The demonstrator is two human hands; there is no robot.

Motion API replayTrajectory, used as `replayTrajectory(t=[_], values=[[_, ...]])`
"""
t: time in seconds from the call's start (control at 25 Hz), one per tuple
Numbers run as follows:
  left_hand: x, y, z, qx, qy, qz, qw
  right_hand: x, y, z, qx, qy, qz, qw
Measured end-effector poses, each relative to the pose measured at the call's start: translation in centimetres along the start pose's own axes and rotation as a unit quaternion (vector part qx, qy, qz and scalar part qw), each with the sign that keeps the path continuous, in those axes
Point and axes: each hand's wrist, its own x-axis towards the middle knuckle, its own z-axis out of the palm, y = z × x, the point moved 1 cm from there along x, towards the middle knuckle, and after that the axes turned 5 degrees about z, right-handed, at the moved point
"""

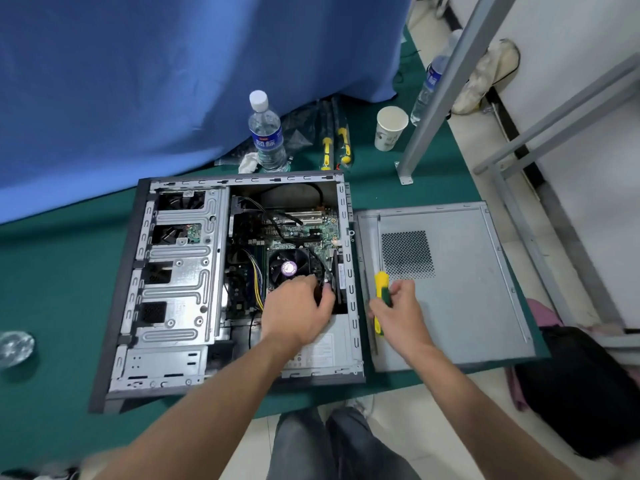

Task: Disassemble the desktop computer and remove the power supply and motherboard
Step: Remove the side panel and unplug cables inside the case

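the case point(180, 289) lies open on its side on the green table point(52, 278), its side panel point(450, 306) off and flat at 3 o'clock of it. the motherboard point(298, 230) still sits in the case's 1 o'clock quarter with the fan point(289, 268) on it; the power supply point(322, 344) is the grey box at the case's 5 o'clock corner, still in place.

the left hand point(298, 313) reaches in just at 6 o'clock of the fan, fingers curled down by the black cable point(323, 268) there. whether it pinches the cable or a plug cannot be told. the right hand point(401, 310) grips a screwdriver point(381, 289) by its yellow-green handle, over the panel's near edge.

risks, as a judgement: pulling a plug by its wires rather than its body could tear them or flex the board. the screwdriver, held while attention is on the other hand, could swing against the case rim or slip. loose yellow wires point(258, 282) near the fan may snag when the supply lifts out.

hidden: the left fingertips and whatever they touch, the screwdriver's shaft and tip, the board's lower part under the hand, and any screws for the supply. a blurred clear thing point(15, 346) at the 9 o'clock edge is cut off.
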Motion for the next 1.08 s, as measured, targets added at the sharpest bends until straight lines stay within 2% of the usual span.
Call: replayTrajectory(t=[0.12, 0.24, 0.28, 0.36, 0.44, 0.48, 0.52, 0.6, 0.68, 0.72, 0.76, 0.84, 0.92, 1.08], values=[[-0.5, 0.1, -1.0, -0.074, 0.005, 0.035, 0.997, -2.1, -4.1, 0.4, 0.057, -0.026, -0.058, 0.996], [-1.8, -0.2, -3.2, -0.252, 0.0, 0.083, 0.964, -4.5, -6.9, 0.9, 0.054, -0.018, -0.094, 0.994], [-2.4, -0.3, -3.9, -0.324, -0.022, 0.079, 0.943, -5.0, -7.6, 1.4, 0.072, -0.033, -0.088, 0.993], [-3.1, -0.5, -5.4, -0.479, -0.072, 0.02, 0.875, -6.2, -9.0, 3.3, 0.095, -0.092, -0.06, 0.989], [-3.3, -1.4, -6.7, -0.586, -0.079, -0.072, 0.804, -7.5, -10.4, 6.0, 0.036, -0.146, -0.06, 0.987], [-3.2, -2.0, -7.4, -0.601, -0.063, -0.109, 0.79, -7.9, -10.9, 7.3, -0.016, -0.165, -0.082, 0.983], [-3.1, -3.0, -8.1, -0.595, -0.044, -0.131, 0.792, -8.1, -11.3, 8.5, -0.065, -0.172, -0.115, 0.976], [-2.8, -5.4, -9.1, -0.531, 0.002, -0.147, 0.835, -7.8, -11.8, 9.4, -0.146, -0.108, -0.186, 0.966], [-2.6, -8.8, -9.9, -0.372, 0.051, -0.156, 0.914, -6.3, -11.9, 8.8, -0.204, 0.016, -0.227, 0.952], [-2.6, -10.5, -10.2, -0.281, 0.067, -0.166, 0.943, -5.1, -11.8, 8.2, -0.235, 0.065, -0.227, 0.943], [-2.6, -12.1, -10.3, -0.215, 0.08, -0.175, 0.957, -3.7, -11.5, 7.7, -0.272, 0.095, -0.21, 0.934], [-2.6, -14.0, -10.5, -0.153, 0.108, -0.178, 0.966, -1.1, -10.6, 7.1, -0.345, 0.104, -0.157, 0.92], [-2.3, -14.9, -10.0, -0.075, 0.119, -0.144, 0.979, 0.6, -9.2, 7.6, -0.401, 0.086, -0.124, 0.903], [-1.4, -16.2, -8.8, 0.046, 0.107, -0.126, 0.985, 1.5, -6.6, 8.7, -0.46, 0.143, -0.172, 0.859]])
